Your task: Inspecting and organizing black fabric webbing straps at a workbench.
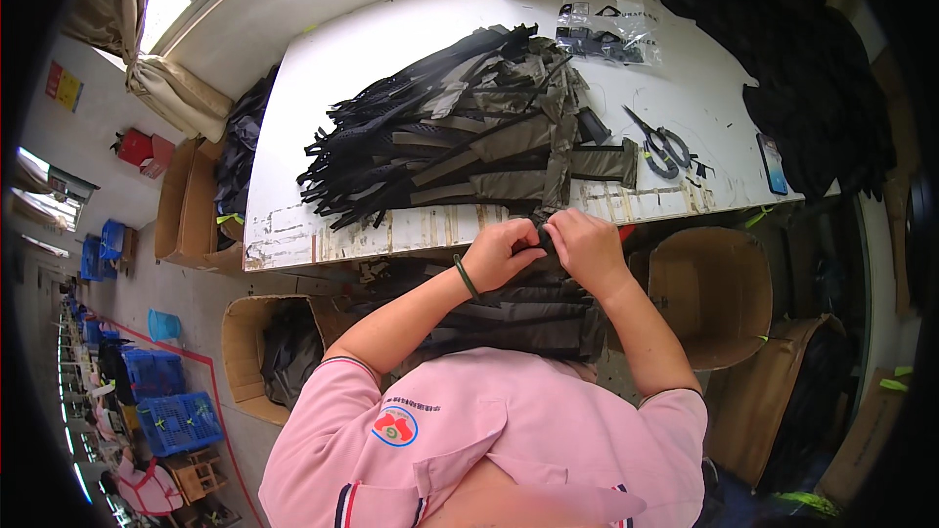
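Observation:
At the front edge of the table, my left hand (504,252) and my right hand (585,242) meet, fingers closed around a small black piece (545,238). The fingers cover most of it, so its exact kind is hidden. Just beyond them lies a large heap of black and grey-green fabric straps (460,127), their loose ends fanned out to the left. One grey-green strap end (603,163) sticks out to the right. More dark strap pieces (489,323) rest below the table edge, between my forearms and in front of my body.
Scissors (668,149) and a phone (771,164) lie on the white table (391,24), right of the heap. Behind is a clear bag of black plastic parts (606,34). Black fabric (812,88) piles at the right. Cardboard boxes (235,352) (709,298) stand beside my arms.

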`<act>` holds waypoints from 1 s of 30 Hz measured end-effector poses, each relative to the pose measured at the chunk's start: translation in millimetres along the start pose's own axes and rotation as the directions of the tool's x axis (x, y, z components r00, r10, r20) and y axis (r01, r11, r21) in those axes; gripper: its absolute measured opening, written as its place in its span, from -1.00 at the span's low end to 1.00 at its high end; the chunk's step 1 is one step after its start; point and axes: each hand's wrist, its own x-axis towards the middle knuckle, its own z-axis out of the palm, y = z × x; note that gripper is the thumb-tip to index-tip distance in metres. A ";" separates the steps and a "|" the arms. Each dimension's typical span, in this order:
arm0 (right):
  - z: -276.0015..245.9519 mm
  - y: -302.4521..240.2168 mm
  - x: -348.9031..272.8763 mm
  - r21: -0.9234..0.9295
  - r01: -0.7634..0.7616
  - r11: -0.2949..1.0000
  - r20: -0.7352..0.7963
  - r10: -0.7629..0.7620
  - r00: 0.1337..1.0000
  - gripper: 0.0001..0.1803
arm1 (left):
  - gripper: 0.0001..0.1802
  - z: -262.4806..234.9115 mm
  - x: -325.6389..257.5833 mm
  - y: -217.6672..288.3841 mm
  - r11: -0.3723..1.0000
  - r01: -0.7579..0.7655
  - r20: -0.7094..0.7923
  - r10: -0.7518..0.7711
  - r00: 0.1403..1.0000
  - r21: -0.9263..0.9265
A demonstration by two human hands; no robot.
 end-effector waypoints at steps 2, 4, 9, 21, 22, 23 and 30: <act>-2.8 3.1 4.8 0.066 -0.065 0.996 -0.149 0.074 0.986 -0.86 | -0.78 5.1 -8.9 0.9 0.922 -0.332 -0.088 0.354 0.931 0.198; 7.8 14.9 -4.1 0.296 -0.241 0.924 -0.014 0.257 0.966 -0.86 | -0.78 6.2 -17.6 3.6 0.916 -0.336 -0.064 0.357 0.932 0.217; 38.1 13.0 -20.6 0.747 -0.609 0.266 0.412 0.533 0.739 -0.83 | -0.81 4.4 -18.6 6.9 0.969 -0.176 -0.004 0.180 0.984 0.176; 33.8 -5.7 -37.6 0.815 -0.547 -0.191 0.566 0.063 0.822 -0.85 | -0.83 -23.8 -4.2 -14.4 0.822 0.013 0.131 0.074 0.989 -0.569; 35.8 -7.8 -38.2 0.798 -0.509 -0.323 0.561 0.092 0.822 -0.86 | -0.84 -19.2 -5.2 -13.6 0.812 0.028 0.111 0.045 0.993 -0.582; 36.9 -9.8 -39.0 0.768 -0.458 -0.448 0.560 0.121 0.820 -0.87 | -0.85 -15.9 -5.9 -12.8 0.802 0.042 0.090 0.015 0.996 -0.596; 39.4 -10.1 -43.6 0.498 -0.269 0.825 -0.022 0.322 0.947 -0.92 | -0.69 -16.3 -9.6 5.0 0.909 0.125 0.254 -0.022 0.967 -0.397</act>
